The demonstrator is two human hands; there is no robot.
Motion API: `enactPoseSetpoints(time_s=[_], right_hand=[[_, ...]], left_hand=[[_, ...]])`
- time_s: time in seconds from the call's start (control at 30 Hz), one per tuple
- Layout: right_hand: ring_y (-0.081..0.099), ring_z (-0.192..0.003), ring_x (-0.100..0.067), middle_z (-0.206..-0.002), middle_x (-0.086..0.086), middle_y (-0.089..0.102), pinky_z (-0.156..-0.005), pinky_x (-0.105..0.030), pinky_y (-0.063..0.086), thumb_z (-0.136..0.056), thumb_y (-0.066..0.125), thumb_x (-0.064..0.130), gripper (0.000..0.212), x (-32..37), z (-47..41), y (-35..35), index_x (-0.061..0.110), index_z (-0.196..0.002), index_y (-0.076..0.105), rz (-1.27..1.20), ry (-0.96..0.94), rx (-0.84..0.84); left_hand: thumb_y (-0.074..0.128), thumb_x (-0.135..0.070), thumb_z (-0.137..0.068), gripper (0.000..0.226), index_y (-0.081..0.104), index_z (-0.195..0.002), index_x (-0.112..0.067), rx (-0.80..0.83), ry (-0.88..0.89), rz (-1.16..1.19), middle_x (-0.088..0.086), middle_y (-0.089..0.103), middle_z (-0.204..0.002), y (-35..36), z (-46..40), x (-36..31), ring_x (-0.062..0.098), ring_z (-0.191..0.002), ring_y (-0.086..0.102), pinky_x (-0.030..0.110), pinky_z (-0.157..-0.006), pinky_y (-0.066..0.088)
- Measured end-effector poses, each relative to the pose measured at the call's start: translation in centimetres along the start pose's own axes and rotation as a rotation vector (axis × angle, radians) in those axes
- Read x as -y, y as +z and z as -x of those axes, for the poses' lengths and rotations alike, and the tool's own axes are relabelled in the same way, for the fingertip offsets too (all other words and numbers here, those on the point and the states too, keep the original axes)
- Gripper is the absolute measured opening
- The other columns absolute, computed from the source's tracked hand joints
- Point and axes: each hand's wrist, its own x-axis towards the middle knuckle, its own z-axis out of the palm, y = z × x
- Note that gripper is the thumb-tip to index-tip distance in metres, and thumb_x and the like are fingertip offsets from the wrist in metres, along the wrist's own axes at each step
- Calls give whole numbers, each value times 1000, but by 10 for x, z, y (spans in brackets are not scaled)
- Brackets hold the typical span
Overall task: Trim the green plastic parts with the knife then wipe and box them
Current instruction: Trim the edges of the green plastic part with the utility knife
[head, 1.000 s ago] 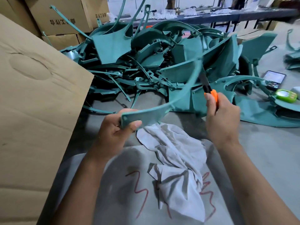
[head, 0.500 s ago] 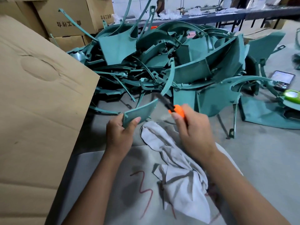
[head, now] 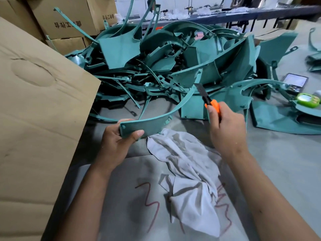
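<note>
- Head view: a large cardboard box flap [head: 40,105] is seen at the left; the inside of that box is hidden.
- Closed cartons [head: 69,20] are stacked behind, printed with upside-down characters too unclear to read.
- A curved green part [head: 156,119] is gripped at its near end by the left hand [head: 116,145], just above a white cloth [head: 189,171].
- An orange knife [head: 211,103] is held in the closed right hand [head: 227,131], its blade up beside the part's far end.
- A heap of green parts [head: 173,63] is piled behind.
- Red scribbles [head: 151,204] are marked on the grey sheet; nothing legible.
</note>
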Motion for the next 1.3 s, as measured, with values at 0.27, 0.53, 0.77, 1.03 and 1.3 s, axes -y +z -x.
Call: enactPoseSetpoints(time_s=[0.27, 0.53, 0.77, 1.03, 1.3], right_hand=[[40, -47, -14, -55, 7, 41, -48, -32, 23, -111, 44, 39, 40, -21, -9, -10, 17, -77, 40, 57, 66, -64], [42, -55, -20, -62, -4, 48, -51, -28, 28, -110, 44, 42, 45, -25, -11, -16, 8, -80, 46, 11, 288, -127], [44, -49, -22, -69, -22, 56, -40, -30, 39, -93, 72, 48, 37, 26, 9, -5, 13, -98, 63, -823, 271, 411], [39, -42, -11, -52, 8, 47, -42, -24, 36, -90, 80, 20, 25, 28, 15, 5, 19, -76, 58, -905, 223, 271], [49, -76, -17, -79, 32, 62, -68, -28, 40, -96, 76, 18, 20, 19, 3, -7, 38, -94, 73, -377, -312, 224]], left_hand=[[83, -16, -76, 29, 81, -98, -35, 145, -38, 118, -10, 78, -91, -2, 3, -5, 3, -83, 71, 21, -75, 59], [80, -19, -77, 28, 81, -104, -25, 53, -153, 320, 4, 78, -111, -3, 3, -9, 19, -105, 73, 36, -93, 59], [56, -23, -97, 55, 46, -149, -9, 32, -426, 1101, 14, 63, -140, 46, 8, -28, 26, -126, 64, 37, -86, 60], [65, -14, -91, 58, 49, -146, -5, 172, -362, 994, 24, 53, -148, 61, 10, -26, 38, -133, 56, 41, -100, 54], [74, -24, -85, 29, 78, -113, -20, 128, -145, 394, 10, 77, -114, 25, 6, -16, 25, -110, 72, 26, -90, 56]])
